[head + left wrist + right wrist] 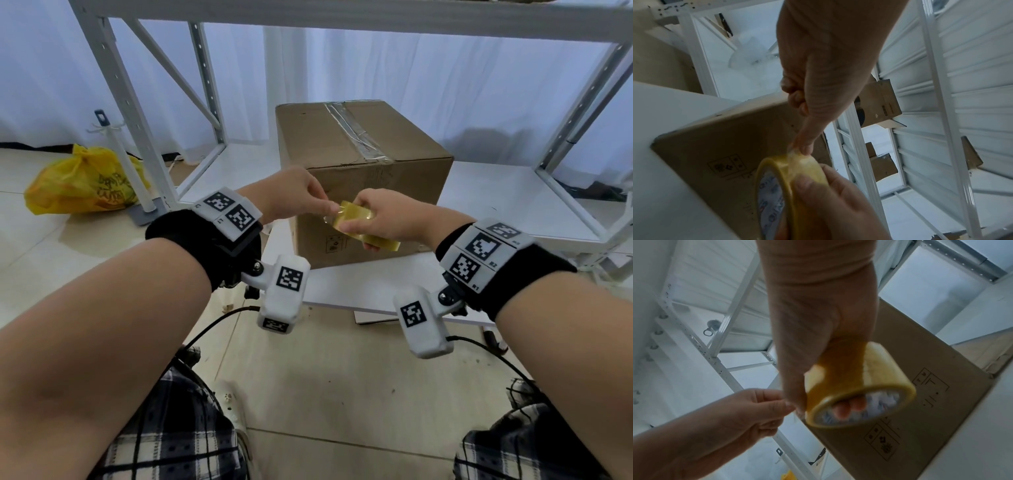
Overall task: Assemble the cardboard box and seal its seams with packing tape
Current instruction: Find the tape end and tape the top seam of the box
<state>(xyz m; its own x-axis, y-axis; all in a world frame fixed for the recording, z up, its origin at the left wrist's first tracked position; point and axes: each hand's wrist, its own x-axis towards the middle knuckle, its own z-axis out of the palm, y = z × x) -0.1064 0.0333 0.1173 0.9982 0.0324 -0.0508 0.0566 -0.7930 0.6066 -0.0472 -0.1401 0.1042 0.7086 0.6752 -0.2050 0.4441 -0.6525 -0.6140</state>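
Tape-starting step: right hand (383,219) grips the tape roll (356,222); left hand (301,193) pinches its free end; next, draw a length toward the cardboard box (363,164)

Box (363,178) on shelf board (496,202), tape roll (356,222) before it, bag (82,181) far left

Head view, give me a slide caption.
Right hand holds tape roll; left hand pinches its end before box.
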